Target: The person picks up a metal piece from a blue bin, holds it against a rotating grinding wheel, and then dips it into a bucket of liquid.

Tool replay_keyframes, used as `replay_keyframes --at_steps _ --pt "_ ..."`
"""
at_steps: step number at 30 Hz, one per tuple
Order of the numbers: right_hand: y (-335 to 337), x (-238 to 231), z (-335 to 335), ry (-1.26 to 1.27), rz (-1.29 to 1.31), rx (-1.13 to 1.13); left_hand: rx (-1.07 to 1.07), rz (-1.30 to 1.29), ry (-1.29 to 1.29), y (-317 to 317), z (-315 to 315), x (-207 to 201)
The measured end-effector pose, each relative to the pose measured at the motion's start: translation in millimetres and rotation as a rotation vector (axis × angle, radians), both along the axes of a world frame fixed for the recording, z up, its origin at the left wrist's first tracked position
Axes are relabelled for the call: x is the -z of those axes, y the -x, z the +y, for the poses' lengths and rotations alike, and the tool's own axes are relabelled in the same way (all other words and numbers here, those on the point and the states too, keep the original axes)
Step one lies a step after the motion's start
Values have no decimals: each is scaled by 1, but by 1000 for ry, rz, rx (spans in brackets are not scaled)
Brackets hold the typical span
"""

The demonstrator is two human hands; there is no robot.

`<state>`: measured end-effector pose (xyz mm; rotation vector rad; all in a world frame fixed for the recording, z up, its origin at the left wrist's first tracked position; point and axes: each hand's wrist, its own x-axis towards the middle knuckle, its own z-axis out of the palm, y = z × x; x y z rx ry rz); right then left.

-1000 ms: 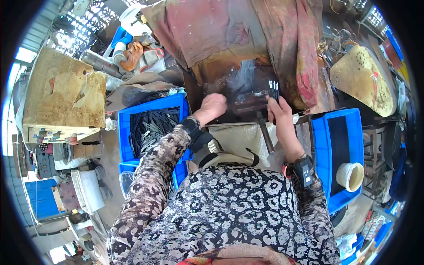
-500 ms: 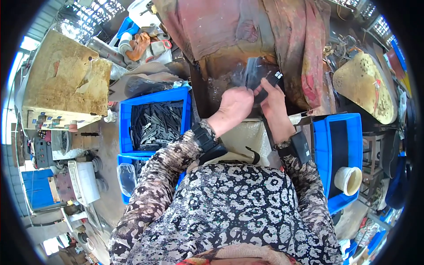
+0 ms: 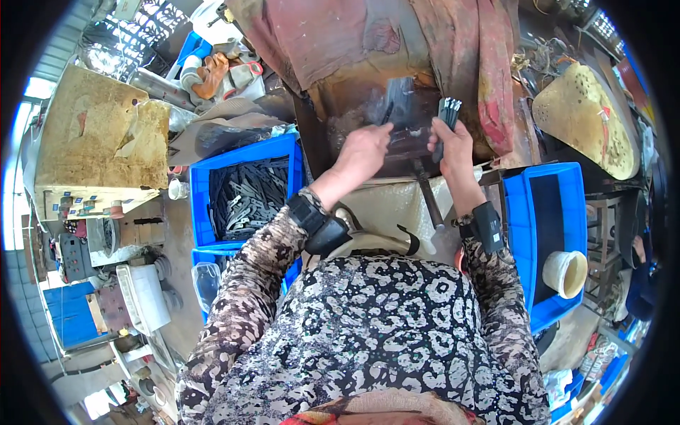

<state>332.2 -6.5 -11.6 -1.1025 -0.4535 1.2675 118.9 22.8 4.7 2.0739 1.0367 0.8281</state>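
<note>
My left hand (image 3: 363, 152) is closed, its fingertips pinching a thin dark metal strip (image 3: 388, 113). The strip points away from me, close to a pale grey wheel-like band (image 3: 400, 99) inside a brown, dusty housing (image 3: 340, 120). To the right, my right hand (image 3: 455, 145) is wrapped round a bundle of dark metal strips (image 3: 448, 110) standing upright, their bright ends at the top. A dark bar (image 3: 429, 202) slants down from the housing's front edge, between my two hands.
At left stands a blue crate (image 3: 198, 202) heaped with dark metal strips (image 3: 248, 198). Another blue crate (image 3: 520, 241) at right carries a whitish tub (image 3: 565, 274). Reddish cloth (image 3: 326, 42) drapes over the housing. A worn yellowish box (image 3: 99, 134) stands far left.
My hands have drawn apart: the left moved left and toward me, the right slightly right. The right hand's bundle has turned more upright, and the dark bar between them has come into sight.
</note>
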Motion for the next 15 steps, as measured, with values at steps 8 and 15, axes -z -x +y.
replay_keyframes --at_steps 8,15 --pt "-25 11 -11 14 -1343 232 -295 -248 692 20 45 13" --pt "-13 16 -13 -116 -1454 196 -141 -34 355 25 67 71"
